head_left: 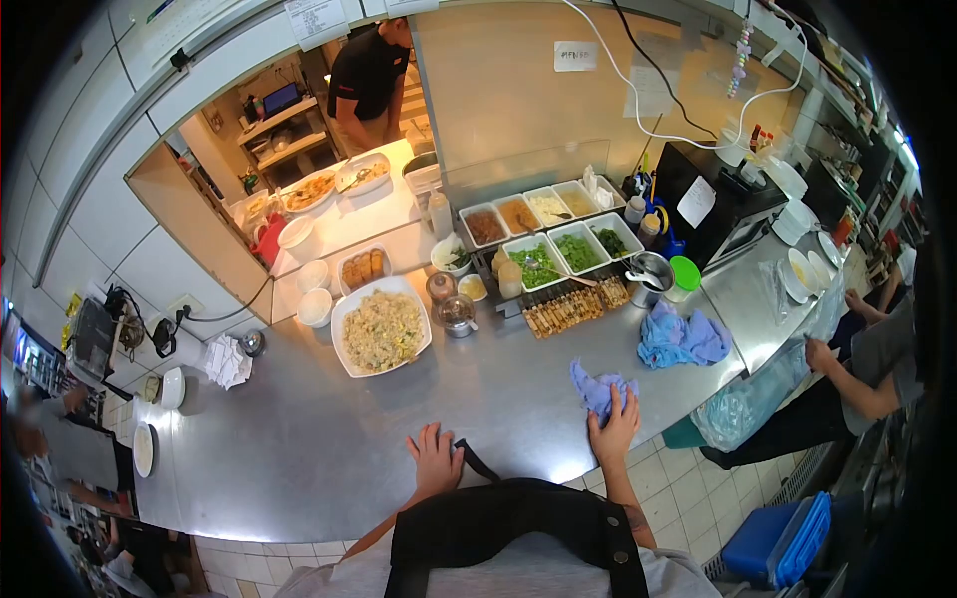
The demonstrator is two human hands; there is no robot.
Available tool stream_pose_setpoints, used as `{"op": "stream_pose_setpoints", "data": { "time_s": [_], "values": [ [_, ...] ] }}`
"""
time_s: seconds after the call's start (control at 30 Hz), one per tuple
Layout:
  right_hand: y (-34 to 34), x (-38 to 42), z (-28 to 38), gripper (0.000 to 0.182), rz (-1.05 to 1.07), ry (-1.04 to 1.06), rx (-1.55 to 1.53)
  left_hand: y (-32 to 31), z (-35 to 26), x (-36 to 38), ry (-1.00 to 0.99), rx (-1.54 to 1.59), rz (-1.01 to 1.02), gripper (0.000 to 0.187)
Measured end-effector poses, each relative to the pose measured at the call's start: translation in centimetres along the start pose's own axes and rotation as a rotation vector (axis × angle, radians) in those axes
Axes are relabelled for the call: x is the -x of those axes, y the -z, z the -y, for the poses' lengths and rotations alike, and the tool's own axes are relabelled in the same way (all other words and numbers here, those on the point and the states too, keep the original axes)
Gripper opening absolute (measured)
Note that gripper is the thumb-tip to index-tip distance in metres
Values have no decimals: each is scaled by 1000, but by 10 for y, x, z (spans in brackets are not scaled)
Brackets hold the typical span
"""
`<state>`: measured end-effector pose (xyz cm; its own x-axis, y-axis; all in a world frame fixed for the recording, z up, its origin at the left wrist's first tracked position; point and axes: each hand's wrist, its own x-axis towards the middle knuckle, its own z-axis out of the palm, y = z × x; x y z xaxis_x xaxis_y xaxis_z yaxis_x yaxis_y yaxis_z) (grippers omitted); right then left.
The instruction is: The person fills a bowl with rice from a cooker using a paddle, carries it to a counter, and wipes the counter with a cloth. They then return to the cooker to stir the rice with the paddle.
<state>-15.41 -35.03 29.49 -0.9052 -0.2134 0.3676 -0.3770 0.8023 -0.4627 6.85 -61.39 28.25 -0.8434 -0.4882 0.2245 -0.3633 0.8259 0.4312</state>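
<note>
My left hand [436, 459] lies flat on the steel counter [299, 439], fingers spread, beside a black apron strap. Under the fingers of my right hand [614, 429] is a crumpled purple cloth [601, 389]; the hand rests on its near edge with fingers apart. Ahead of my left hand stands a white square dish of fried rice [381, 327]. Skewers or grilled strips [576, 308] lie in a row in front of trays of chopped greens [575, 249]. A second heap of blue and purple cloths [683, 336] sits to the right.
Past the serving window stand a person [370, 85] and plates of food [363, 174]. Another person [862, 384] is at the right near a plastic bag [753, 399]. A blue bin [778, 543] stands on the floor. Crumpled paper [228, 361] and bowls [172, 388] sit left.
</note>
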Motion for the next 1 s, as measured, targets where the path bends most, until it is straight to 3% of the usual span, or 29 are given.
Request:
{"op": "stream_pose_setpoints", "data": {
  "time_s": [0.83,1.0],
  "values": [
    [-3,-1,-3,71,-30,20,-9,-1,-3,0,30,-16,-30,35],
    [4,2,-8,69,-118,4,-159,-6,-4,-5,-7,-18,-67,36]
  ]
}}
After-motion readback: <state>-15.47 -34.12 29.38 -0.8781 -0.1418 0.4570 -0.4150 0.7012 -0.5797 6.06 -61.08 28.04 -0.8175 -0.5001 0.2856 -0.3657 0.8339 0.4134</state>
